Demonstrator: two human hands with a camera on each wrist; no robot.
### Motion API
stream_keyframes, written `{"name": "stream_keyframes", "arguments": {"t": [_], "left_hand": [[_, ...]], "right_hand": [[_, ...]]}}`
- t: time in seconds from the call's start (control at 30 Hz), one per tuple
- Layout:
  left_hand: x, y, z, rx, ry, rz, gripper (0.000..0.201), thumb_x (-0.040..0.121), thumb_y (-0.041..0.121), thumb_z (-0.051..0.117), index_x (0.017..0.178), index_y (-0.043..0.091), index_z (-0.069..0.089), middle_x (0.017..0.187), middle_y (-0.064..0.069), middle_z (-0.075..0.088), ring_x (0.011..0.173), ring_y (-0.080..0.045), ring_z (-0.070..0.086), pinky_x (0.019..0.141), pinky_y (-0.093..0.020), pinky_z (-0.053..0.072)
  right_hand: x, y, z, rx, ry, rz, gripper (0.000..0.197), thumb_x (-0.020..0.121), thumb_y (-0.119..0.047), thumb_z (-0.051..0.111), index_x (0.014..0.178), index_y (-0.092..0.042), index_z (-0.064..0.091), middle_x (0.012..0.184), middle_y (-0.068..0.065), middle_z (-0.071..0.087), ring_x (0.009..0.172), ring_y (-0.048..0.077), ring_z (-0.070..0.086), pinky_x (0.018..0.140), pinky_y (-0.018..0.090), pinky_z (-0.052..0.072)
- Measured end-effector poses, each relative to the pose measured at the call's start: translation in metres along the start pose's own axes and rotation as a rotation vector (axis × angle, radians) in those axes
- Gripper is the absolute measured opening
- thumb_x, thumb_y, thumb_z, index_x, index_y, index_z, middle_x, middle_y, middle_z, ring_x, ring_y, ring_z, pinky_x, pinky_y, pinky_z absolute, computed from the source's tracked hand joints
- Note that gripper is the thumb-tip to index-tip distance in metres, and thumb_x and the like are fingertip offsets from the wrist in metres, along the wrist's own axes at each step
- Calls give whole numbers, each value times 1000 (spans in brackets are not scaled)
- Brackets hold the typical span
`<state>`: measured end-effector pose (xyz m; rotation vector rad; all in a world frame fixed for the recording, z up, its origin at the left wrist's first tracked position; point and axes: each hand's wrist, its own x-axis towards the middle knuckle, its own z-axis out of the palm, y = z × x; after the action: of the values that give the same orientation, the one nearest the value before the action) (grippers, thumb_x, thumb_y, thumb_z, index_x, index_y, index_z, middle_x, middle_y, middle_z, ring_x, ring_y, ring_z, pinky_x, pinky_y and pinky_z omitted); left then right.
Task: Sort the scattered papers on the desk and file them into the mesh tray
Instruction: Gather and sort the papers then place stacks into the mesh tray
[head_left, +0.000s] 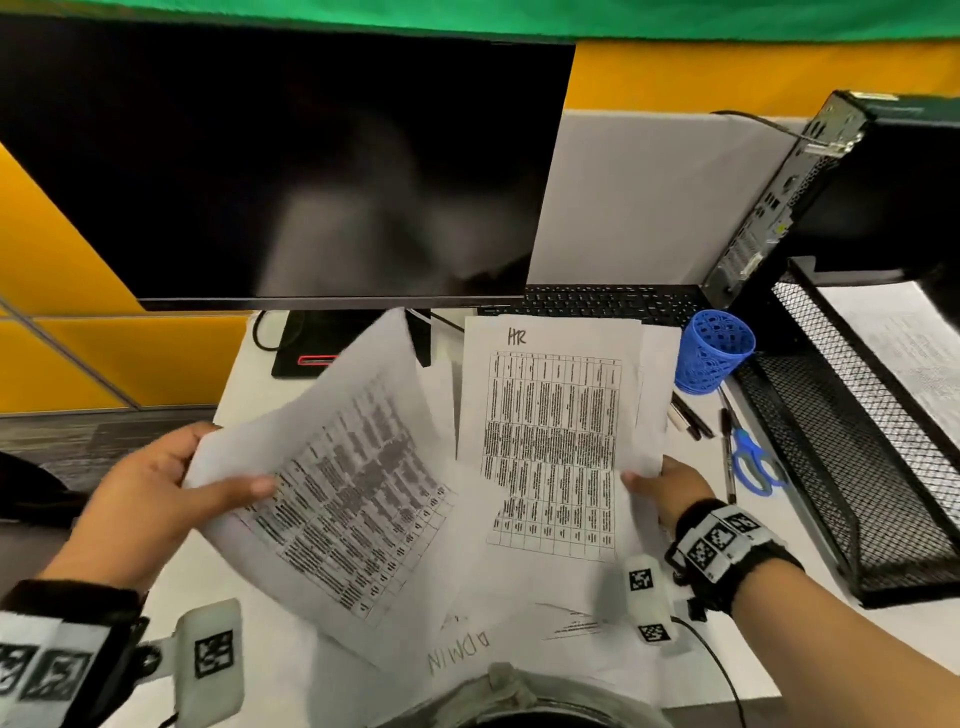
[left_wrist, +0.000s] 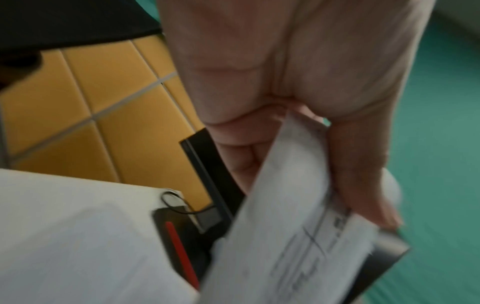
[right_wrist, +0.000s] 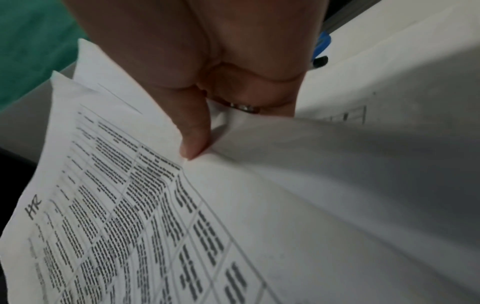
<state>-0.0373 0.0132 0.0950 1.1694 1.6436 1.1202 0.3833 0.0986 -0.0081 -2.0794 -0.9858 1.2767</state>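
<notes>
From the head view, nearest the camera at the bottom centre lies a loose sheet hand-lettered "ADMIN" (head_left: 460, 656), flat on the white desk (head_left: 249, 384). Above it, lower left of the frame, the left hand (head_left: 156, 493) pinches a printed table sheet (head_left: 353, 483) by its edge, thumb on top, holding it tilted and clear of the desk. At right of centre the right hand (head_left: 670, 491) holds the sheet marked "HR" (head_left: 550, 441) by its lower right corner, with at least one more page fanned behind it. The mesh tray (head_left: 852, 457) stands at the right edge of the frame, paper already in its upper tier; a blue pen cup (head_left: 714, 351), pens and blue scissors (head_left: 750, 457) lie between the papers and the tray. A dark monitor (head_left: 280, 166) fills the upper left.

In the left wrist view, the fingers (left_wrist: 249, 160) curl under the sheet and the thumb clamps it from the other side; the picture is blurred.

In the right wrist view, the thumb (right_wrist: 193, 131) presses the HR stack near its edge, and the paper buckles there.

Risks, as I judge them: the fanned pages are held only at a corner, so one may slip out on the way to the tray; a sweep rightward could knock over the pen cup; and mixing the HR pages with the ADMIN sheet would spoil the sorting.
</notes>
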Motion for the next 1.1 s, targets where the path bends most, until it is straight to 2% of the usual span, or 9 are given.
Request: {"name": "stream_keyframes", "arguments": {"t": [0.1, 0.17, 0.23, 0.37, 0.5, 0.63, 0.8, 0.9, 1.1], "left_hand": [[-1, 22, 12, -148, -240, 50, 56, 20, 41, 94, 68, 24, 71, 65, 2, 70, 57, -7, 65, 51, -15, 52], [3, 26, 24, -237, -297, 70, 54, 22, 31, 94, 68, 24, 67, 63, 5, 65, 58, -5, 62, 51, -13, 51], [12, 28, 40, -320, -243, 88, 52, 29, 29, 93, 75, 28, 67, 72, 7, 70, 67, -6, 66, 58, -16, 55], [30, 28, 74, -432, 17, 42, 47, 55, 27, 80, 100, 17, 68, 100, -8, 74, 94, -24, 70, 74, -30, 59], [34, 32, 97, -449, 160, 2, 34, 63, 15, 79, 94, 18, 67, 95, -6, 74, 90, -24, 71, 77, -36, 57], [35, 31, 100, -403, 279, 106, 48, 69, 3, 78, 94, 36, 54, 97, 5, 65, 90, -13, 67, 76, -33, 57], [34, 32, 93, -460, 162, 129, 32, 63, 20, 81, 90, 24, 64, 94, -2, 71, 89, -23, 69, 75, -36, 54], [32, 37, 93, -469, 80, 177, 23, 56, 29, 83, 67, 27, 63, 72, 10, 68, 72, -11, 66, 66, -28, 57], [35, 49, 93, -471, 155, 206, 23, 59, 31, 79, 76, 27, 65, 83, 2, 71, 81, -21, 67, 77, -39, 55]], "right_hand": [[-7, -6, -6, 79, -35, -42, 29, 88, -11, 60, 116, -2, 60, 104, 12, 67, 84, 22, 57, 81, 28, 44], [-13, -12, -6, 145, -90, -71, 18, 89, -6, 58, 106, -4, 61, 87, 5, 66, 73, 17, 57, 65, 21, 49], [-16, -14, -3, 137, -118, -123, 14, 86, -7, 62, 98, -2, 65, 80, 3, 67, 72, 17, 61, 58, 21, 48], [-24, -16, 7, 102, -207, -186, 7, 81, -7, 68, 75, -10, 68, 67, 1, 71, 71, 24, 62, 66, 30, 46], [-43, -22, 18, 123, -344, -242, 13, 79, -5, 69, 88, -14, 70, 93, 6, 75, 86, 21, 71, 82, 33, 55], [-49, -21, 19, 252, -358, -263, 15, 84, -9, 64, 97, -8, 71, 78, -6, 75, 69, 3, 71, 61, 12, 53], [-47, -21, 21, 474, -373, -203, 30, 68, -35, 77, 91, -16, 74, 92, 6, 76, 98, 29, 68, 85, 35, 54], [-48, -22, 28, 458, -429, -252, 71, 31, -57, 86, 89, -18, 76, 98, 8, 75, 93, 26, 68, 87, 38, 53], [-59, -31, 36, 410, -496, -299, 71, 44, -65, 76, 102, -24, 73, 110, 5, 72, 111, 29, 63, 98, 45, 46]]}}
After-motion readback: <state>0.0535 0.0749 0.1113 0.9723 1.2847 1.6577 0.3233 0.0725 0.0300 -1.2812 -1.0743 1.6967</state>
